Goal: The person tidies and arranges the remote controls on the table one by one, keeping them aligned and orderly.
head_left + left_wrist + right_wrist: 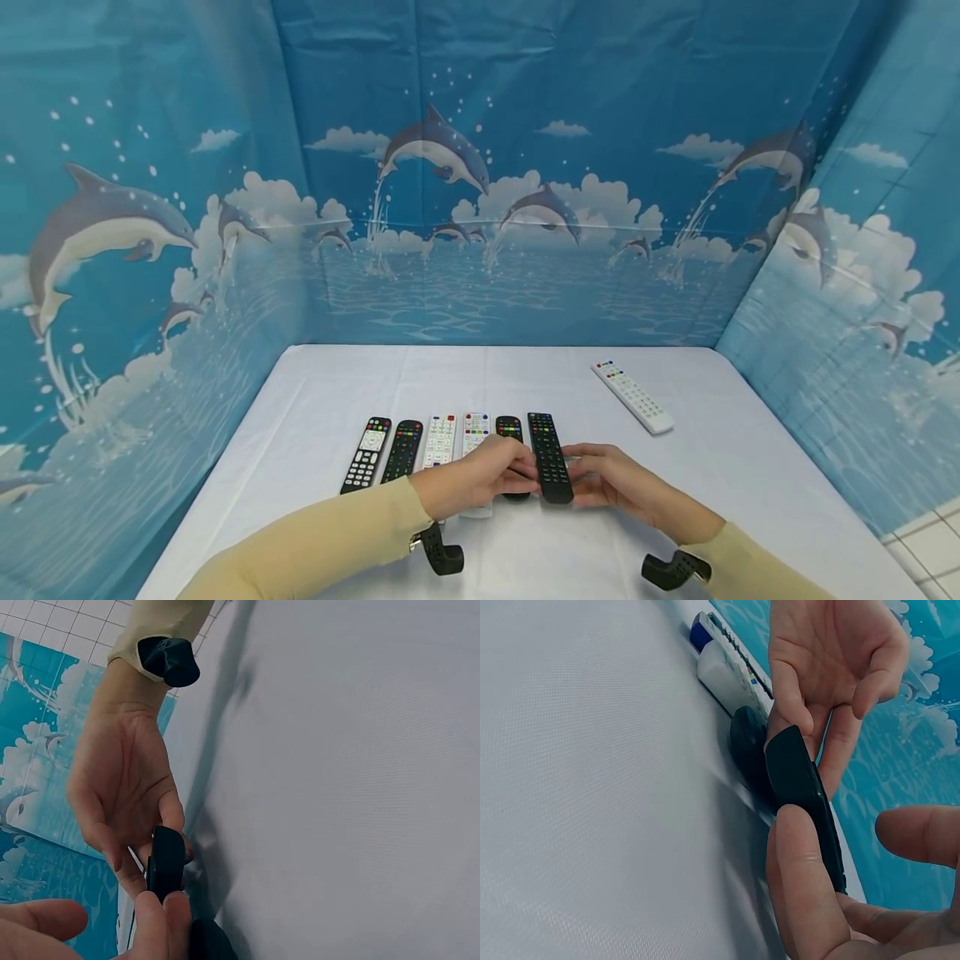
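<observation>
A slim black remote control (550, 458) lies at the right end of a row of remotes, between my two hands. Fingers of my left hand (491, 473) touch its left edge, and those of my right hand (624, 490) rest along its right edge. In the right wrist view the black remote (795, 769) stands out between both sets of fingertips, the right thumb apart from it. The left wrist view shows its dark end (166, 859) with fingers on either side. Just left of it, another black remote (509, 428) is partly hidden by my left hand.
Further left in the row are two white remotes, one (476, 427) partly covered by my left hand, and two black ones, the outermost (366, 454) with white buttons. A white remote (633, 398) lies slanted at the back right. Dolphin-print curtains (480, 292) surround the white-covered table (315, 392).
</observation>
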Demonstrator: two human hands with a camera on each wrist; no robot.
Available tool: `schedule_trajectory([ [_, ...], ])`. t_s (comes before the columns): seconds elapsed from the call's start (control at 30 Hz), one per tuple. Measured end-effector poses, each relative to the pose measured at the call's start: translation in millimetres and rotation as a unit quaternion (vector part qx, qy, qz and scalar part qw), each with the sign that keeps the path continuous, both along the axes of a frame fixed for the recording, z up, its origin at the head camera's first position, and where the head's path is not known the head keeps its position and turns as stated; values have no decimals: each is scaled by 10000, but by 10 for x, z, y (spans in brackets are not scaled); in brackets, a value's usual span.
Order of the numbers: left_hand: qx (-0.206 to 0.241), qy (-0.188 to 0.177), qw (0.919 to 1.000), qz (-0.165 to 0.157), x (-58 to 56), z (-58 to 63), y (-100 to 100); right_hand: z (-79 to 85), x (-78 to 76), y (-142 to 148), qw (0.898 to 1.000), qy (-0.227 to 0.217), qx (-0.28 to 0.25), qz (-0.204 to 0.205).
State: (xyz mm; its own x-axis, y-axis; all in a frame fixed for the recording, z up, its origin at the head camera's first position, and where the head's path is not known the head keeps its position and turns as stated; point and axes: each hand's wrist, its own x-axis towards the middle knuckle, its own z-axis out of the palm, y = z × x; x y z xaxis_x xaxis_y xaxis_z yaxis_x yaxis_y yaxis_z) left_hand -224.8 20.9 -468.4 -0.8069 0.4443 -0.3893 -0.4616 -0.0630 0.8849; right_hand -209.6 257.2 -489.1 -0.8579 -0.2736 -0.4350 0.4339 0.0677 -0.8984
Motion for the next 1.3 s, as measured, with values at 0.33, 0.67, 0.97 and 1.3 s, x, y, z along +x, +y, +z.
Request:
schedule_trajectory([
  [0.33,-130,32,9999,10,24,38,-33,22,29,-16,9986,121,505,-95],
  [0.67,-305,231,9992,-112,-27,41,-83,14,50,-39,9923,278,1143,-380],
  [0.97,-326,203,9993,-42,-25,13,-67,-24,39,-42,9928,356,1091,-342],
  [1.3,-266,144,9995,56,-44,-19,-59,-37,11,-62,9925,377,1104,-367],
])
